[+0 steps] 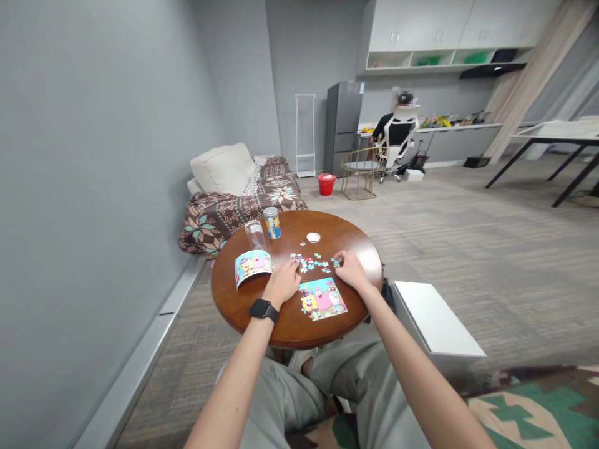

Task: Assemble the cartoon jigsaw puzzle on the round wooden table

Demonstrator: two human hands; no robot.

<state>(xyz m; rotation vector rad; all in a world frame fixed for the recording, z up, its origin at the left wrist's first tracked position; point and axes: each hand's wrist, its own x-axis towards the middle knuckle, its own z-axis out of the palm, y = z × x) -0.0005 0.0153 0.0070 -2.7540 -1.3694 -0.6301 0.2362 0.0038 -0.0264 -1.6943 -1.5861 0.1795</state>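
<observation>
A partly joined cartoon jigsaw puzzle (324, 300) lies flat on the round wooden table (253, 312), with several loose puzzle pieces (309, 264) scattered beyond it. My left hand (283, 282), wearing a black watch, rests at the puzzle's left edge. Its fingers are curled together and hide whatever may be in them. On the right, my right hand (350, 269) pinches a small blue puzzle piece (335, 262) between thumb and fingertips, close to the table. A curved picture sheet (253, 264) with a similar cartoon stands left of my left hand.
Toward the table's far left stand a clear cylinder (255, 236) and a printed tin (272, 223). A round white lid (313, 237) lies behind the pieces. A white box (437, 318) is right of the table. Farther back are a sofa (224, 168), a red bucket (326, 184) and a seated person (386, 125).
</observation>
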